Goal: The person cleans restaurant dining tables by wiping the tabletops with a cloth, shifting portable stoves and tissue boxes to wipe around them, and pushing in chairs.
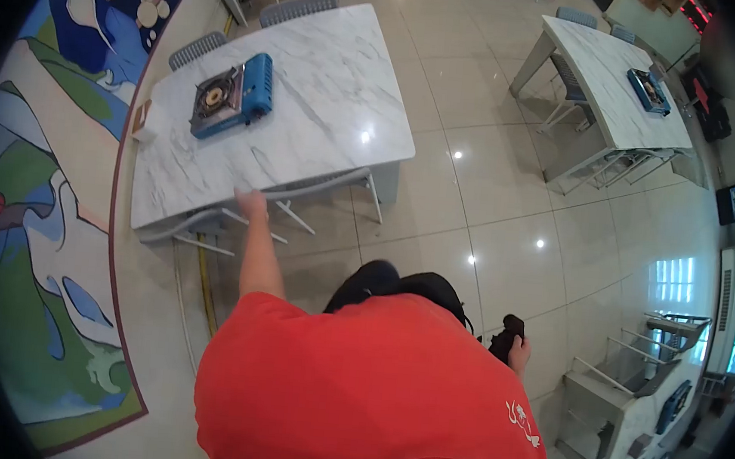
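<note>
The floor (pixel 439 192) stretches away in big glossy cream tiles. On it stands a table (pixel 335 97), its white top veined grey like marble, the long side slanting up to the right. Pushed in at the near edge is a grey chair (pixel 322 184): its backrest, a smooth, gently curved bar, runs lengthwise along that edge, above slim white legs. The person's red shirt (pixel 373 377) is plain, soft cloth with a small white print. On the table sits a boxy blue stove (pixel 257 91) with a round burner. The left hand (pixel 251 205) reaches to the table's near edge, right by the backrest's left end; whether its fingers are clamped on anything, I can't tell. Out at the person's side, the right hand (pixel 520 354) is closed around a lumpy black object (pixel 510 331), its long axis running forward, rounded end pointing away from the shirt
</note>
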